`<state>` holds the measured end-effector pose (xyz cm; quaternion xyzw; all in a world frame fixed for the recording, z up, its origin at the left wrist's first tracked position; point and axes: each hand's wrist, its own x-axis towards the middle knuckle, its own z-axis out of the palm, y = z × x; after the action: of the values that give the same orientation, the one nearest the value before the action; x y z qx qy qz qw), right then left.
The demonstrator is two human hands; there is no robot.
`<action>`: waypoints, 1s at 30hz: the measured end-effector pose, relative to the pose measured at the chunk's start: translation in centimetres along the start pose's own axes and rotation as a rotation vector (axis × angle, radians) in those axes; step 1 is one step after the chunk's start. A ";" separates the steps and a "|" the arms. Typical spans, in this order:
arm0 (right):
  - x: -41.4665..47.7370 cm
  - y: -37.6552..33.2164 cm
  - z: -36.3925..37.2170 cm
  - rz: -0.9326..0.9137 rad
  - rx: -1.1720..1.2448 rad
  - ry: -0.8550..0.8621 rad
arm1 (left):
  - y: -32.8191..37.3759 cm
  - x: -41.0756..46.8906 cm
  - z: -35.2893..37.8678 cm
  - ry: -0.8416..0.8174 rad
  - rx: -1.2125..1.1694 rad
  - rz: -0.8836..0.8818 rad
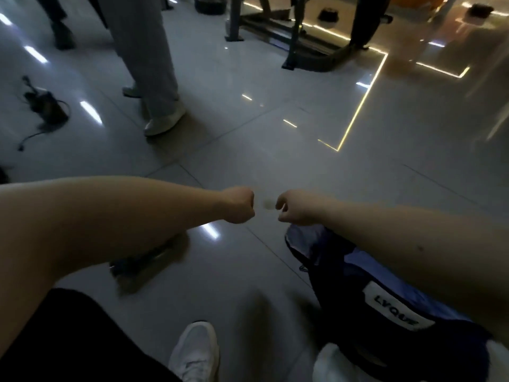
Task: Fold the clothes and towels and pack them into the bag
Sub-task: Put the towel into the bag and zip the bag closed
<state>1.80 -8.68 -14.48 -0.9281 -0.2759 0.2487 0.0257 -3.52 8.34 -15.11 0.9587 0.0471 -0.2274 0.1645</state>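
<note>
Above the tiled floor (275, 161), left hand (238, 205) and right hand (296, 208) both fisted, fingers curled tight, blue bag (338, 277) under right forearm.

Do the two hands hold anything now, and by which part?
It cannot be told: the left hand and right hand are curled, with only a faint blur between them.

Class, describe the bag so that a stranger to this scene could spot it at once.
Start at the grey tiled floor, lower right. Under the right forearm lies the dark blue bag. Only it bears a white label with dark lettering.
</note>
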 end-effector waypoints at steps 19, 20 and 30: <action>15.5 -20.3 11.0 -0.150 0.389 0.107 | -26.2 -2.2 4.0 0.185 -0.130 -0.347; 16.4 -20.7 11.3 -0.164 0.417 0.113 | -26.6 -1.5 4.2 0.215 -0.191 -0.361; 21.1 -21.4 12.3 -0.306 0.564 0.118 | -28.3 2.9 5.6 0.239 -0.460 -0.264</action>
<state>0.57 19.37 -30.69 -0.8451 -0.3303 0.2543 0.3347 -7.90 33.11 -29.43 0.9017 0.2410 -0.1156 0.3400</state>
